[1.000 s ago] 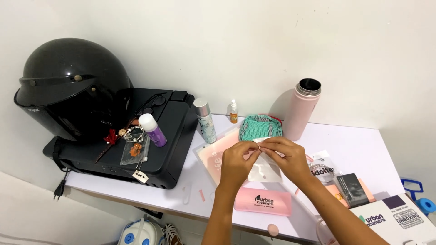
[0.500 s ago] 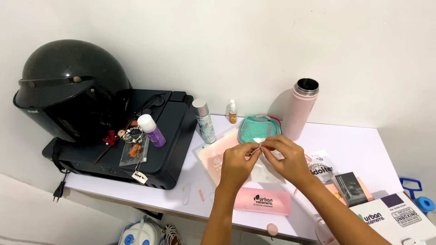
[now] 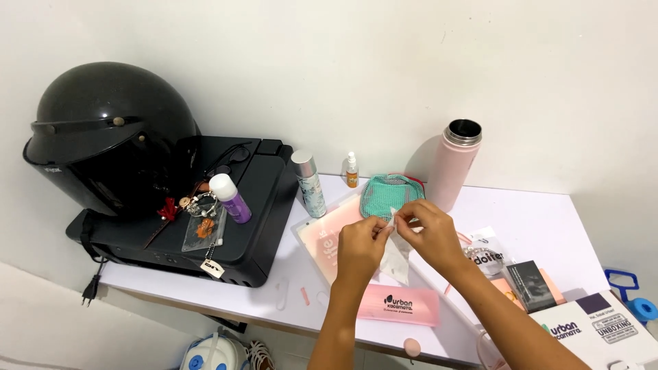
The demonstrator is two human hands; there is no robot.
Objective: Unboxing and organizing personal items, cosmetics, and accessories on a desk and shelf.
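Note:
My left hand (image 3: 359, 248) and my right hand (image 3: 428, 233) meet over the white table (image 3: 548, 219), both pinching the top of a small clear plastic packet (image 3: 396, 255) that hangs down between them. Just behind my hands lies a teal mesh pouch (image 3: 388, 194) on a pink translucent folder (image 3: 327, 231). A pink flat case (image 3: 401, 306) lies near the front edge, below my hands.
A black printer (image 3: 226, 233) at the left carries a black helmet (image 3: 103, 137), a purple bottle (image 3: 230, 197) and keychains. A spray can (image 3: 308, 183), a small orange dropper bottle (image 3: 351, 170) and an open pink flask (image 3: 455, 164) stand at the back. Cards and a white box (image 3: 596, 332) lie at right.
My hands have stayed together on the packet, drifting slightly down and right. Nothing else on the table has moved.

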